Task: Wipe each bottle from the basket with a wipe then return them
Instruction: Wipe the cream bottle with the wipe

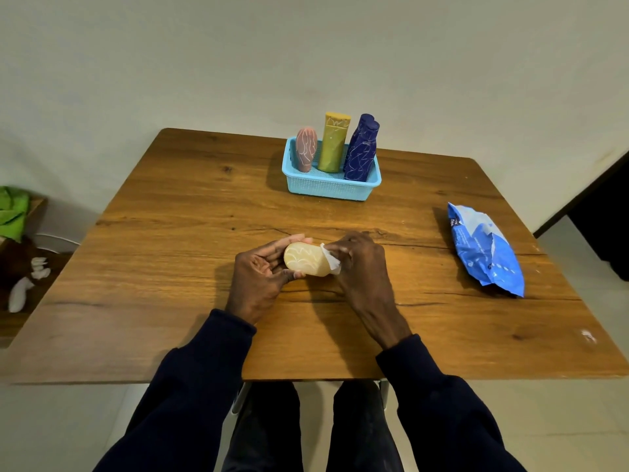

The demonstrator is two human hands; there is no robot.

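The left fingers (pixel 293 238) curl over the far side of the cream bottle (pixel 304 263) and the thumb presses its near side, so the left hand (pixel 262 272) clamps the bottle's rounded left end. The right fingers (pixel 342 248) are bunched together, pinching a white wipe (pixel 332 262) against the bottle's right end. The right hand (pixel 359 264) covers that end, so I cannot tell whether it is the cap.

The bottle lies on its side, a little in from the middle of the near edge of the table (pixel 170 267). Whether it rests on the wood or hangs just above it is unclear.

It looks small, light and stiff, with a smooth skin that a damp wipe would likely make slippery. A hold across the body, thumb opposite fingers, seems safest, with the bare end left free for the wipe.

Close to the far edge, right of its middle, stands the blue basket (pixel 326 190). In it stand a pink bottle (pixel 306 149), a yellow bottle (pixel 335 143) and dark blue bottles (pixel 362 151). A pack of wipes (pixel 483 250) lies by the right edge.
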